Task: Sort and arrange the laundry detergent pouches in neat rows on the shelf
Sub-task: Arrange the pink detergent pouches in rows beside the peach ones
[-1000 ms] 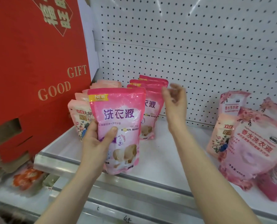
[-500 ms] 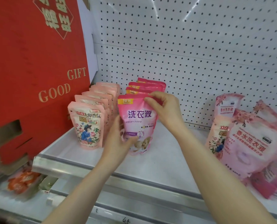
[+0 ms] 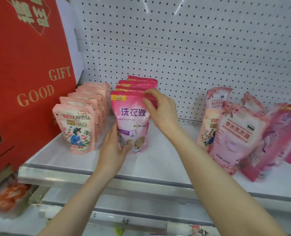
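A moment ago the pink pouch (image 3: pixel 133 120) was held up. Now it stands on the shelf (image 3: pixel 158 160), left of the middle, fronting the pink row (image 3: pixel 138 82), so that row grows. The left hand (image 3: pixel 113 150) grip holds its bottom. The right hand (image 3: pixel 160 109) grip pinches its top corner.

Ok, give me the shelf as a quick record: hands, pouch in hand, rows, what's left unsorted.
left hand: grips the bright pink pouch low on its left side
right hand: pinches its top right corner
pouch position: upright, at the front of the bright pink row
peach row: left of it, beside the red gift box
unsorted pouches: leaning in a mixed heap at the right of the shelf
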`<state>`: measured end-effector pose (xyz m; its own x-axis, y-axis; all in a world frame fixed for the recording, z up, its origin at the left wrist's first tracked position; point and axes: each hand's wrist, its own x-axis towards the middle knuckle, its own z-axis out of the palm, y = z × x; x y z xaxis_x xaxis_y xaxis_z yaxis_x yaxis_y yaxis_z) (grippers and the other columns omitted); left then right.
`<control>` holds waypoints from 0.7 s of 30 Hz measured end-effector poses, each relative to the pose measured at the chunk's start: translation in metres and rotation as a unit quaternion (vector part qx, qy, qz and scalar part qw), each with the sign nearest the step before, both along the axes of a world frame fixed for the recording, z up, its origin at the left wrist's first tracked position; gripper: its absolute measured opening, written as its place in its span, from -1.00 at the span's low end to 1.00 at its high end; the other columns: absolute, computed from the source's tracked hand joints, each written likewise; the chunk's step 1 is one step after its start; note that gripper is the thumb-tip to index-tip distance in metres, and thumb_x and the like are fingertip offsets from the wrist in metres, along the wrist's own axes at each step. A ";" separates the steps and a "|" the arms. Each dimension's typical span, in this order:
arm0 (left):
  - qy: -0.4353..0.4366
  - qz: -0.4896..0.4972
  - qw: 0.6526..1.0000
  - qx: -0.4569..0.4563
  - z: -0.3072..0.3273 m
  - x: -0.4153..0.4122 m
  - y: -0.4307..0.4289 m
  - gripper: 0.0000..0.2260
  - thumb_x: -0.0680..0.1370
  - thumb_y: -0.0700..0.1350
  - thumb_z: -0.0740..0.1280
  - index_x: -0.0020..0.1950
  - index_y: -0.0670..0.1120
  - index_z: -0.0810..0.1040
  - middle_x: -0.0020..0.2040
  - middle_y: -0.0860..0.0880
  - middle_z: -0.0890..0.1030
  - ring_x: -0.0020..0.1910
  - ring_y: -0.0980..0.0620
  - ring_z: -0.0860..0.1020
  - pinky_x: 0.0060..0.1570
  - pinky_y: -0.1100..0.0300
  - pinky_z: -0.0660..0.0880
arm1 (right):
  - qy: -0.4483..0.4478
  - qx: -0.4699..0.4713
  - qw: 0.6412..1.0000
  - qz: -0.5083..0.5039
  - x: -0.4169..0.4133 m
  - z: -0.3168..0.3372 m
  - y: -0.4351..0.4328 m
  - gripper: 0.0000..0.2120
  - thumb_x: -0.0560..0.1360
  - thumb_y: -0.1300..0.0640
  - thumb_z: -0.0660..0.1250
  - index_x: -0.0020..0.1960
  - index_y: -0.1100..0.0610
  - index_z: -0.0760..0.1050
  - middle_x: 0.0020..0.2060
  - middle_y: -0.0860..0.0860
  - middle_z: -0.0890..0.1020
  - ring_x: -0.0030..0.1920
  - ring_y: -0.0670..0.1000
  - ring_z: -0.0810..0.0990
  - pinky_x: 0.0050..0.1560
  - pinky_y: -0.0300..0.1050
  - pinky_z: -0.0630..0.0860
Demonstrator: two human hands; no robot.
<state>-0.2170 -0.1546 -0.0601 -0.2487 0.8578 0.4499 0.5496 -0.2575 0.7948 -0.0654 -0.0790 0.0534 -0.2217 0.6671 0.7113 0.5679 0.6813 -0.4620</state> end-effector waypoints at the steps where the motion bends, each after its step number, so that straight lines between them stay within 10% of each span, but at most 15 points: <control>1: 0.007 0.010 1.000 0.003 0.000 0.003 -0.004 -0.33 0.50 -0.04 0.42 0.53 0.08 0.15 0.36 -0.01 0.43 0.31 0.00 0.44 0.27 -0.05 0.46 | -0.010 0.014 1.000 -0.015 0.008 -0.002 -0.004 -0.78 0.56 0.07 0.30 0.20 0.02 0.55 0.00 -0.07 0.67 -0.05 -0.01 0.63 0.03 0.04 0.56; 7: 0.039 0.060 0.997 0.026 -0.006 0.044 -0.039 -0.42 0.53 -0.17 0.37 0.51 -0.07 0.25 0.46 -0.11 0.26 0.36 -0.08 0.35 0.30 0.10 0.31 | -0.002 0.059 0.991 -0.121 0.097 -0.047 -0.059 -0.76 0.58 0.16 0.30 0.24 0.08 0.55 0.06 -0.02 0.64 -0.01 0.00 0.62 0.00 -0.01 0.56; 16: 0.047 -0.139 0.987 0.063 -0.002 0.172 -0.045 -0.56 0.53 -0.25 0.37 0.38 -0.01 0.45 0.23 0.00 0.48 0.12 0.06 0.54 0.20 0.12 0.49 | 0.118 0.038 0.940 -0.318 0.276 -0.121 -0.134 -0.85 0.53 0.26 0.30 0.03 0.10 0.60 -0.15 -0.04 0.65 -0.22 0.01 0.58 -0.24 -0.26 0.47; 21: 0.067 -0.202 0.972 0.098 0.015 0.257 -0.038 -0.62 0.55 -0.18 0.36 0.36 0.02 0.47 0.22 0.09 0.50 0.13 0.20 0.54 0.22 0.19 0.49 | 0.160 -0.001 0.914 -0.373 0.382 -0.098 -0.097 -0.77 0.55 0.25 0.25 0.18 0.07 0.47 -0.08 -0.03 0.63 -0.15 0.03 0.58 -0.05 -0.02 0.53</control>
<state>0.0395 -0.1929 -0.0447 0.1628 0.7676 0.6200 0.4662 -0.6136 0.6373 0.3165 -0.1765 -0.0447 0.5147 0.5485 0.6590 0.7096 0.1589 -0.6864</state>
